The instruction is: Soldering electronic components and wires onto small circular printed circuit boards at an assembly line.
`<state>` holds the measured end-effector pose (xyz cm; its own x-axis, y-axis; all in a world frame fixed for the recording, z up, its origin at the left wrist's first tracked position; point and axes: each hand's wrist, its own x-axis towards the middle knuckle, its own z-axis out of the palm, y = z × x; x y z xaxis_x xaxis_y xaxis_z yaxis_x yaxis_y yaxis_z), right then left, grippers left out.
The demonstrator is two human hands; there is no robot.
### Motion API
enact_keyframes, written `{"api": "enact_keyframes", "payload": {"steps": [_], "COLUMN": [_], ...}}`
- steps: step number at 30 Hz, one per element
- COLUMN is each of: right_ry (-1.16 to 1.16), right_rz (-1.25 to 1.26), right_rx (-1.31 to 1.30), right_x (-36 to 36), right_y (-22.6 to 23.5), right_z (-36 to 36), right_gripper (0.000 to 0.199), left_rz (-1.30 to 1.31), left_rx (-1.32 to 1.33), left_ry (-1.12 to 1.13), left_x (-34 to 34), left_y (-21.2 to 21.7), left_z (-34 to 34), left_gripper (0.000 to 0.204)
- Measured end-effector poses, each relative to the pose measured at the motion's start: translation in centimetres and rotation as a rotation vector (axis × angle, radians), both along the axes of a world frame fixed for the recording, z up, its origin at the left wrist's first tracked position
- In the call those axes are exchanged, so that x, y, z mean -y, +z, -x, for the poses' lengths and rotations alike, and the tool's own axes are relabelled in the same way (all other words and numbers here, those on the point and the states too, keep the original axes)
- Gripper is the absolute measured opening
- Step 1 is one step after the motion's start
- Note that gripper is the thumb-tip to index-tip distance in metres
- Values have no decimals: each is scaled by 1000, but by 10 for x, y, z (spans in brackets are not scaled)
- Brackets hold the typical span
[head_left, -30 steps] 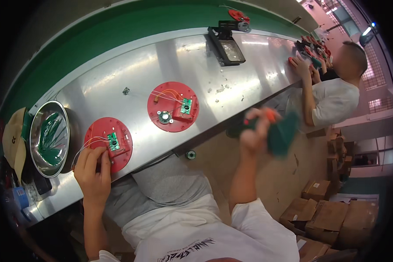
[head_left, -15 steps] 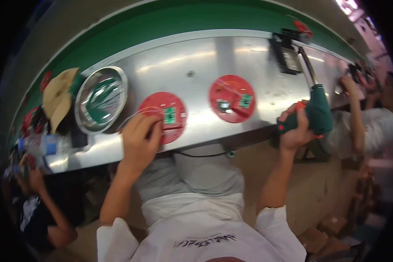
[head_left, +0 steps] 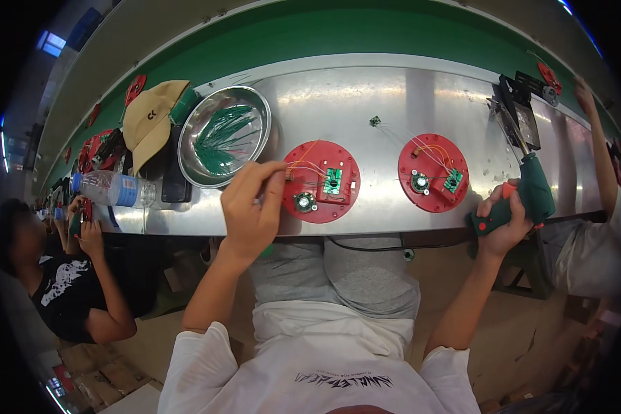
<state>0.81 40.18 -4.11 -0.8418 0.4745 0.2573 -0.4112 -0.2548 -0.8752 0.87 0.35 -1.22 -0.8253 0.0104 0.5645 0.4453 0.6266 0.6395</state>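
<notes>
red plastic disc (head_left: 322, 181) with green board beside the shiny steel bowl (head_left: 222, 135), our left hand (head_left: 250, 207) pinching its thin wires, our right hand (head_left: 501, 222) gripping a green power screwdriver (head_left: 528, 196)

Worktop (head_left: 366, 90) is brushed sheet metal, pretty shiny with blurry glare streaks. The round bowl (head_left: 225, 145) is polished steel, almost mirror-like. Both red discs (head_left: 322, 181) (head_left: 433, 172) look like matt moulded plastic with small glossy green circuit boards (head_left: 333, 181). The screwdriver (head_left: 524, 199) has a smooth green plastic body, the cap (head_left: 150, 121) is soft tan cloth, and the water bottle (head_left: 110, 188) is clear thin plastic.
</notes>
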Motion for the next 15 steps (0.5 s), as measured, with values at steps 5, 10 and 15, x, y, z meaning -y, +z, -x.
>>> {"api": "enact_keyframes", "payload": {"steps": [5,10,15], "right_ry": [-33,-34,-54], "right_rz": [6,11,11], "right_rx": [-16,4,19], "right_x": [3,-1,-7], "right_y": [2,2,-5], "right_z": [0,0,-1], "right_gripper": [26,27,27], "left_rz": [-313,-100,307], "left_rx": [-103,-182,-111], "left_ry": [101,127,4], "left_x": [3,20,43], "left_y": [5,33,40], "left_z": [8,20,-23], "left_gripper": [12,13,23]}}
